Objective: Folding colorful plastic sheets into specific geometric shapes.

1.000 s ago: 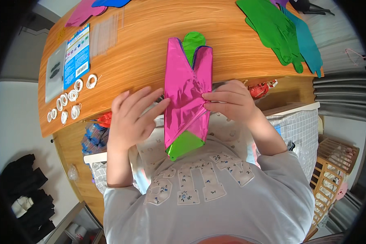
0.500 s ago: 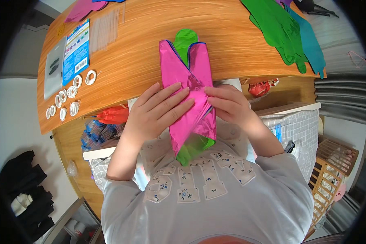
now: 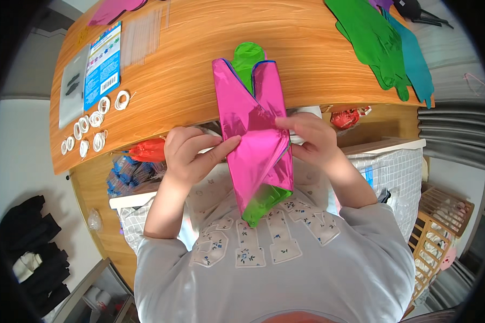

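Note:
A folded bundle of flat foil balloons (image 3: 248, 126), shiny pink outside with thin blue edges, lies partly on the table and partly over its front edge toward my shirt. Bright green foil (image 3: 249, 55) sticks out at the far end, and more green shows at the near end. My left hand (image 3: 191, 153) grips the bundle's left edge, thumb on top and the other fingers curled beside or beneath it. At the right edge, my right hand (image 3: 312, 137) pinches the foil with its fingertips on top; part of its grip is hidden.
Several white ribbon coils (image 3: 96, 118) lie at the table's left, near a clear plastic bag (image 3: 70, 105), a blue-and-white card (image 3: 103, 67) and clear sticks (image 3: 141, 37). Flat green foil (image 3: 372, 48) and teal foil (image 3: 412, 59) lie far right. Below is an open drawer (image 3: 382, 146).
My left hand has drawn back from lying flat across the pink foil to gripping its left edge. The bundle has shifted slightly right and toward me. My right hand stays at its right edge.

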`<state>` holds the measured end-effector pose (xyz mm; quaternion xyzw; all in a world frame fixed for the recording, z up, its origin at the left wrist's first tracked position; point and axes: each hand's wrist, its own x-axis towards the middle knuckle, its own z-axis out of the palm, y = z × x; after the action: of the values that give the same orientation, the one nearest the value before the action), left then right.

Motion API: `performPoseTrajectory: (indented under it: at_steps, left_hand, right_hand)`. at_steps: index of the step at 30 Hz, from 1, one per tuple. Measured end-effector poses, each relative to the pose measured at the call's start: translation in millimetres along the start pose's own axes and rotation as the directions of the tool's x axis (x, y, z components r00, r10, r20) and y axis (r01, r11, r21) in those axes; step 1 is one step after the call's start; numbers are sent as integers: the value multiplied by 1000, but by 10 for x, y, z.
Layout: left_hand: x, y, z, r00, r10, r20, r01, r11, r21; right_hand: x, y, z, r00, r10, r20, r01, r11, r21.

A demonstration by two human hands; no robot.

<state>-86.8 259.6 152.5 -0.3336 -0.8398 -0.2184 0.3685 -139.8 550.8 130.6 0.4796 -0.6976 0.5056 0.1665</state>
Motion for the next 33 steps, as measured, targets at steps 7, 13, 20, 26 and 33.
performPoseTrajectory:
  at_steps: [7,13,20,26,33]
  left_hand:
    - [-13,-9,27,995,-93,29,97,982,-164]
    - [-164,46,111,976,-215,38,216,929,-302]
    - [-202,73,131,937,-327,126,344,786,-514]
    - [-225,85,158,937,-339,84,328,770,-548]
    - [-254,149,187,910,-413,34,364,757,-543]
  right_hand:
    - [58,3,-31,999,28,-28,-26,998,63]
    - [108,-29,-57,996,-56,64,53,997,58]
    - [84,-53,-7,1000,12,19,-14,989,144]
    - [24,-128,25,988,155,29,-157,952,263]
    - [-11,-186,87,943,331,12,-320,901,291]
